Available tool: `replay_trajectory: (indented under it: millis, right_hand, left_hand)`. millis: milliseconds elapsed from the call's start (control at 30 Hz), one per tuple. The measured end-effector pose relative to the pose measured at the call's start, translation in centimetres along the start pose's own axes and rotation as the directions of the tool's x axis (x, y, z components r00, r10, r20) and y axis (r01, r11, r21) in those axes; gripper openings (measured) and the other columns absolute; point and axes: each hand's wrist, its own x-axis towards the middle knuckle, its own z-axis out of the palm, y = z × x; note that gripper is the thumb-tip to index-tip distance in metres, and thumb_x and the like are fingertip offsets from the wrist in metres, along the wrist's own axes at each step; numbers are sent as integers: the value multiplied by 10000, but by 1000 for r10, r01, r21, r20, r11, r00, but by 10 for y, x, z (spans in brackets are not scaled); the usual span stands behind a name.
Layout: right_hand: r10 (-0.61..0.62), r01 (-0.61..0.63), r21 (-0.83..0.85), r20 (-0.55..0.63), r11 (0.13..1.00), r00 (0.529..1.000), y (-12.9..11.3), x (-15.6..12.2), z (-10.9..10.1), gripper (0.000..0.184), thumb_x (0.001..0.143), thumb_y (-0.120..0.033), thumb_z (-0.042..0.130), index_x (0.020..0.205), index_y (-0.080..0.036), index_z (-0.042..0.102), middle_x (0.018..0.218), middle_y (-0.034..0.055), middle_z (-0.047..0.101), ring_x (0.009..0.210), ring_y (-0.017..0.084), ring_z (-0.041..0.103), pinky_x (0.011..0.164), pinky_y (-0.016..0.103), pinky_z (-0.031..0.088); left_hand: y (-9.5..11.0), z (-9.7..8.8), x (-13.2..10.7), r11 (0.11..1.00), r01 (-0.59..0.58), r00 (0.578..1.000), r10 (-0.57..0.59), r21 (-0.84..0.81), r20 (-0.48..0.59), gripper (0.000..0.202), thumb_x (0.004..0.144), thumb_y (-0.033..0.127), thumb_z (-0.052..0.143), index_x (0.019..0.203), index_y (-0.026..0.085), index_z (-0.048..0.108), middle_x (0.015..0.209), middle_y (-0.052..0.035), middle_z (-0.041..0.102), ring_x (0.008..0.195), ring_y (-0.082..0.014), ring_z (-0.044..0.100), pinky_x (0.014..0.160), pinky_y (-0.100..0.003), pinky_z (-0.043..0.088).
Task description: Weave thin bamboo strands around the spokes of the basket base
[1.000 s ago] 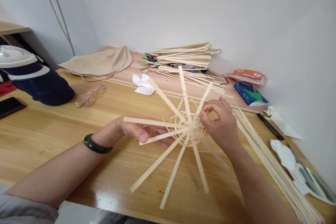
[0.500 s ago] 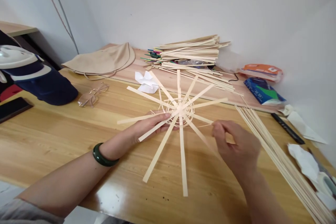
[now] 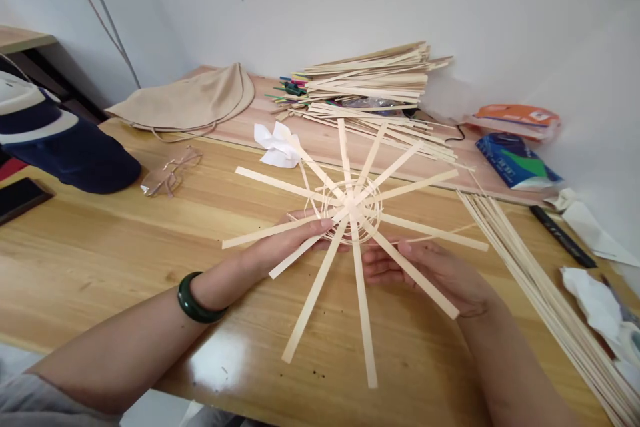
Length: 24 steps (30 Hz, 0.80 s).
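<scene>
A spoked base of flat, pale bamboo strips (image 3: 365, 320) is held above the table, with thin strands (image 3: 327, 213) woven in loose rings round its centre. My left hand (image 3: 295, 237) grips its left side, thumb on top of a spoke and fingers mostly hidden below. On the right, my right hand (image 3: 430, 270) reaches beneath a lower right spoke, which crosses in front of it. A thin weaving strand (image 3: 425, 238) runs from the rings past my right thumb, which rests against it, and the other fingers stretch under the base.
Long thin strips (image 3: 540, 293) lie along the right. Behind are a bundle of strips (image 3: 370, 83), a beige cloth bag (image 3: 185, 100), folded white paper (image 3: 277, 145), and blue and orange packets (image 3: 515, 160). Eyeglasses (image 3: 173, 173), a phone (image 3: 23, 199) and a dark blue bottle (image 3: 65, 147) are left.
My right hand has moved left and under the spokes, its fist loosening and fingers stretching out. The base has shifted slightly right, while my left hand keeps its hold.
</scene>
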Motion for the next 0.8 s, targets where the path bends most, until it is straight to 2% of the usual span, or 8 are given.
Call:
replay_trajectory:
  millis: [67, 167, 233, 300, 433, 600, 800]
  right_hand:
    - [-38, 38, 6, -33, 999, 999, 3, 2, 0, 391, 862, -494, 670, 1150, -236, 726, 1149, 92, 716, 1045, 230, 664, 968, 430, 531]
    - [-93, 97, 16, -183, 995, 979, 11, 10, 4, 304, 808, -437, 747, 1041, -243, 762, 1040, 46, 726, 898, 169, 656, 847, 319, 568]
    - [-77, 89, 42, -240, 995, 968, 18, 16, 6, 232, 793, -404, 767, 946, -230, 777, 908, 21, 716, 772, 129, 626, 727, 253, 570]
    - [-49, 68, 67, -251, 995, 967, 23, 20, 8, 227, 796, -401, 764, 927, -216, 776, 868, 20, 705, 721, 116, 609, 665, 229, 564]
    - [-43, 74, 98, -281, 993, 959, 23, 22, 11, 284, 775, -437, 769, 922, -193, 774, 894, 47, 722, 712, 131, 626, 657, 257, 579]
    - [-41, 62, 72, -268, 996, 962, 22, 21, 13, 304, 792, -464, 747, 976, -225, 784, 984, 52, 740, 769, 146, 637, 691, 262, 577]
    - [-70, 84, 39, -278, 996, 958, 26, 21, 13, 289, 813, -462, 730, 1005, -251, 777, 1029, 41, 746, 820, 174, 662, 738, 302, 582]
  left_hand:
    - [-2, 1, 1, 1000, -20, 999, 20, 4, 39, 331, 916, 380, 593, 1165, 189, 697, 1308, -57, 656, 1348, -275, 489, 1169, -460, 360]
    - [-4, 6, 0, 997, -66, 995, 63, 36, 74, 329, 920, 391, 611, 1152, 181, 712, 1294, -69, 665, 1345, -272, 494, 1152, -425, 387]
    - [-5, 9, 1, 996, -80, 995, 78, 33, 56, 331, 914, 401, 620, 1144, 183, 718, 1274, -67, 677, 1315, -269, 526, 1135, -405, 409]
    - [-8, 11, 2, 996, -84, 996, 84, 2, 36, 342, 890, 421, 640, 1123, 186, 723, 1243, -63, 694, 1266, -271, 567, 1108, -407, 439]
    - [-14, 6, 5, 997, -75, 996, 75, -17, 41, 297, 870, 402, 634, 1079, 213, 728, 1254, -33, 689, 1258, -258, 572, 1129, -411, 418]
    - [-15, 2, -1, 1000, -29, 999, 29, -6, 37, 295, 894, 377, 593, 1097, 203, 716, 1286, -26, 671, 1295, -230, 539, 1178, -410, 363]
    - [-12, 8, 3, 995, -83, 996, 84, -54, 16, 246, 872, 329, 658, 1063, 190, 728, 1204, -32, 713, 1193, -227, 624, 1123, -389, 439]
